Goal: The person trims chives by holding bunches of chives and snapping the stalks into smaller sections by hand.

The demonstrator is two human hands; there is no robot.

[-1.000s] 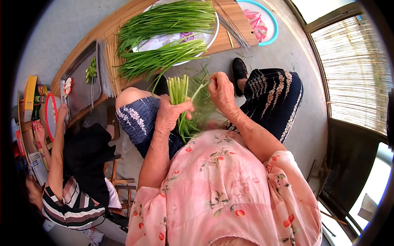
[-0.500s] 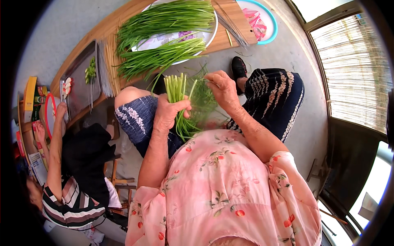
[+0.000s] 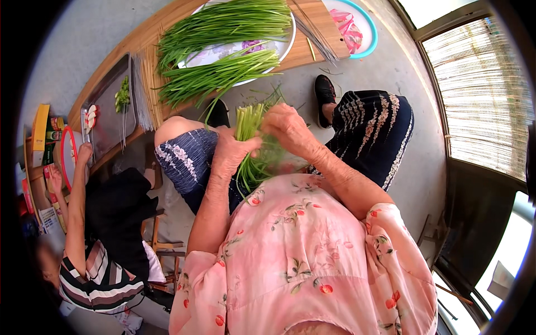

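Observation:
My left hand [image 3: 233, 152] is wrapped round a bunch of garlic chives [image 3: 249, 124], held over my lap. Their pale cut ends point up and away, while the long green leaves hang below the fist. Right beside the bunch is my right hand [image 3: 289, 129], fingers curled inward as in a pinch. Whatever lies between those fingers is hidden. Beyond the hands, more chives [image 3: 220, 75] lie at the near edge of a white platter [image 3: 291, 42], and a larger heap [image 3: 229, 27] covers its far part.
The platter stands on a wooden table [image 3: 315, 42] with thin skewers [image 3: 146, 89] and a metal tray [image 3: 106, 125] holding skewered green pieces [image 3: 122, 96]. A turquoise-rimmed basin [image 3: 373, 33] is beyond the right end. A co-worker in a striped top [image 3: 103, 285] sits at left. Scraps lie on the floor.
My right hand has moved left and slightly down, closer to the bunch. The left hand with the chives has shifted a little to the right.

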